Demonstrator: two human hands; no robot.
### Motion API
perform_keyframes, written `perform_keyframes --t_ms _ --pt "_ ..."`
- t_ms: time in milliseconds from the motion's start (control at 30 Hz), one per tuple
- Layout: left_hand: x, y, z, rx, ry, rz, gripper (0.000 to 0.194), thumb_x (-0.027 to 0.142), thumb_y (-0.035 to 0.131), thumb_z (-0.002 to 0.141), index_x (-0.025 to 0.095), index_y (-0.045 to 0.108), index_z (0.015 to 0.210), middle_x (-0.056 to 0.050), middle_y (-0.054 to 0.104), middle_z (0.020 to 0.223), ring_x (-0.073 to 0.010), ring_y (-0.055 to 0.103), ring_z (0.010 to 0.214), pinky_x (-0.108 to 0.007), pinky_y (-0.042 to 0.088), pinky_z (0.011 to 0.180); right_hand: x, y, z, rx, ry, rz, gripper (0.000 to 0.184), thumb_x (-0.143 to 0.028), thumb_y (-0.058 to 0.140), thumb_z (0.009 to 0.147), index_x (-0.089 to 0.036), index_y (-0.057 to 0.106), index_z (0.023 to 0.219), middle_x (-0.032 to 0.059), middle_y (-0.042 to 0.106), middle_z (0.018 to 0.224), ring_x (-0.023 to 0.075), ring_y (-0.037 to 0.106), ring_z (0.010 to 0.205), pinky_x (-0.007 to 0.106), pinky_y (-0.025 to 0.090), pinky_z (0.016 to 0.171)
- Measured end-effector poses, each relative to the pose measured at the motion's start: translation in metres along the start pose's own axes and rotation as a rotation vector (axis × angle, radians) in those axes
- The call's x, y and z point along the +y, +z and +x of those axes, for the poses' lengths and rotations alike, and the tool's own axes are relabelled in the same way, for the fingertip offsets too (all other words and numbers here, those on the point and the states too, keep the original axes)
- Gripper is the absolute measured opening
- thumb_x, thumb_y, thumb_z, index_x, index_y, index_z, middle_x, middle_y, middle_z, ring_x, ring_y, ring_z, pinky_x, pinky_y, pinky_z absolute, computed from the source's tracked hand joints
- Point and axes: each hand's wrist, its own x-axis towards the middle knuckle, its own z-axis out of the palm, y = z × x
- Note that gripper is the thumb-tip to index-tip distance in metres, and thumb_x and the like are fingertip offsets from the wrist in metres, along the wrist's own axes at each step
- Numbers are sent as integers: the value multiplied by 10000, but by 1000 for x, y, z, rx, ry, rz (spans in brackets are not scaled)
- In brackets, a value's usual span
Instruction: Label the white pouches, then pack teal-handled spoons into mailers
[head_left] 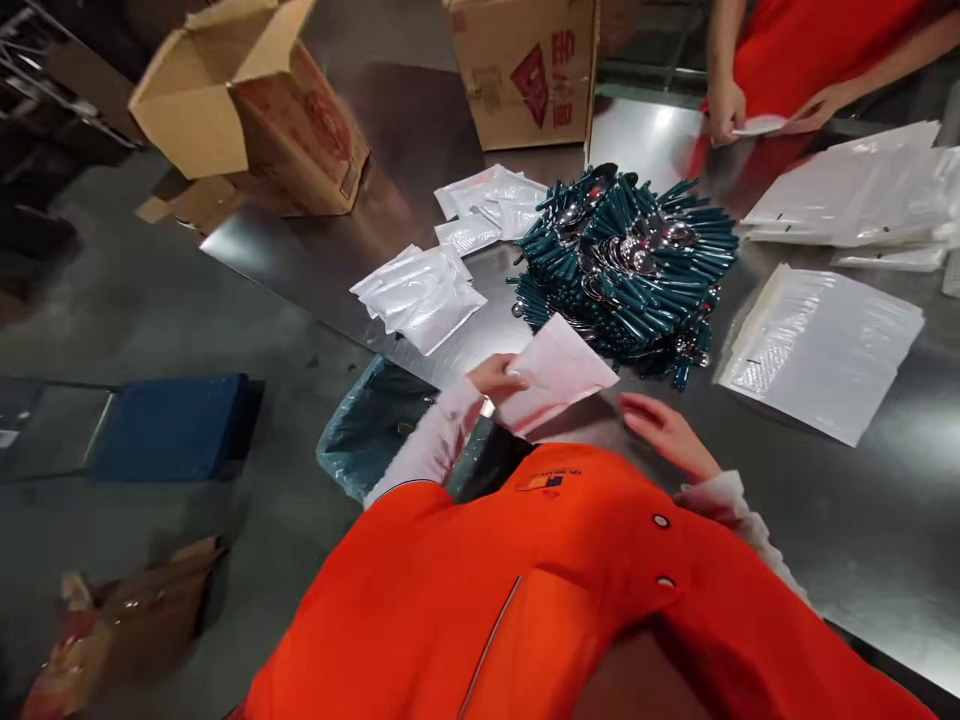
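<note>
My left hand [498, 376] grips the near left edge of a white padded mailer [559, 368], thumb on top; the mailer is tilted in front of my apron and looks pinkish. Just right of it, my right hand [664, 430] is apart from the mailer with its fingers stretched out, holding nothing. Beyond the mailer lies a big heap of spoons [637, 265] with dark green handles and shiny metal bowls. To the left of the heap are two piles of white mailers, a nearer pile [424, 295] and a farther pile [491, 205].
A stack of flat white mailers [825, 345] lies at right, with more plastic-wrapped mailers [847, 190] behind. An open carton [300, 130] and another carton [517, 85] stand at the back. A co-worker's hands [727, 110] hold a white item. A lined bin [375, 425] sits below the table edge.
</note>
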Motion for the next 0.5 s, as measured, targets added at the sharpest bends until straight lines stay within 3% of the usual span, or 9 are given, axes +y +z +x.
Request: perform_keyframes --t_ms 67,133,233,300,333,433,500 --pt "9 -65 3 129 -25 65 227 101 846 672 84 729 865 -33 720 761 -170 634 735 -295 515 743 2 -3 -6 -110 113 -61 662 -698 816 694 -230 777 1161 151 773 1233 353 727 1179 509 562 1099" --pt "14 -118 13 232 -44 112 284 145 880 649 100 713 874 -49 727 824 -205 648 857 -335 520 867 4 -3 -8 -196 188 -113 643 -683 840 655 -222 804 1101 158 791 1168 365 749 1123 516 587 1063" --pt "10 -160 33 546 -142 342 358 219 876 717 111 704 1013 -101 741 1031 -298 611 1155 -428 437 1064 8 -5 -5 -261 232 -207 591 -661 842 639 -231 824 1043 153 795 1157 370 758 1097 505 608 1033" --pt "-5 -159 42 727 -249 493 303 265 797 839 94 684 1062 -164 716 1146 -355 561 1273 -499 379 1107 16 -13 -5 -260 230 -280 565 -650 825 651 -239 822 1038 153 789 1185 377 756 1105 503 612 1024" --pt "-15 -150 43 762 -301 526 258 291 759 885 87 676 1019 -194 704 1150 -380 556 1281 -526 370 1098 23 -20 -6 -235 224 -307 552 -643 812 661 -247 818 1045 152 785 1199 380 754 1110 504 612 1024" --pt "-51 -97 25 731 -392 468 293 341 746 909 148 580 765 -193 671 998 -398 571 1206 -529 395 1022 49 -48 -18 -76 245 -323 502 -636 752 682 -287 799 1041 137 796 1159 401 751 1110 545 612 1020" --pt "-67 -53 2 742 -364 344 340 262 771 876 199 483 707 -138 614 927 -370 541 1207 -487 393 1001 64 -69 -27 32 296 -310 439 -636 713 676 -333 786 985 132 806 1076 428 749 1093 592 609 1010"
